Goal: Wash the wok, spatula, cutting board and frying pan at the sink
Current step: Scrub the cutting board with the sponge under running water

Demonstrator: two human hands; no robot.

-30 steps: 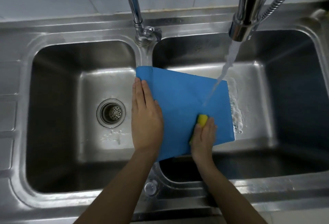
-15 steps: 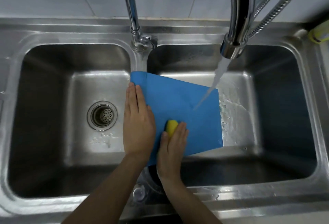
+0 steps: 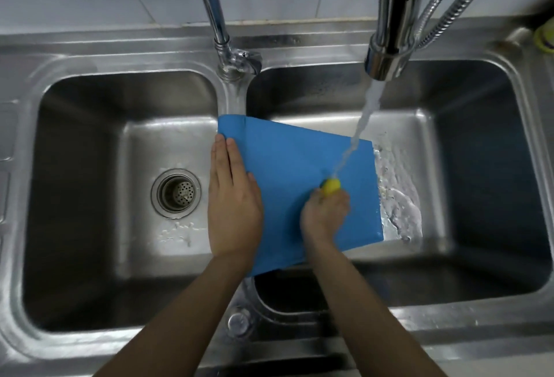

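- Cutting board (image 3: pixel 287 167), blue, lies tilted across the divider between the two bowls of the steel sink (image 3: pixel 90 56); its upper left corner sits on the divider just below the thin tap's base, and most of it hangs over the right bowl.
- Left hand (image 3: pixel 232 205) lies flat on the board's left edge, fingers straight and together pointing toward the sink's back rim, pressing the board down and curled around nothing.
- Right hand (image 3: pixel 325 214) is clenched around a yellow sponge (image 3: pixel 330 186), pressing it against the board's surface right of its middle; the hand is blurred.
- Water (image 3: pixel 364 119) runs from the thick tap (image 3: pixel 386 47) over the right bowl and lands on the board right at the sponge.
- Foamy water lies on the right bowl's floor, just beside the board's right edge.
- Thin tap (image 3: pixel 215 17) rises from the back rim above the divider.
- Drain strainer (image 3: pixel 176 192) sits in the floor of the left bowl, with some suds between it and the front wall.
- Yellow object (image 3: pixel 545 38), cut off by the frame, rests at the sink's back right corner; what it is cannot be told.
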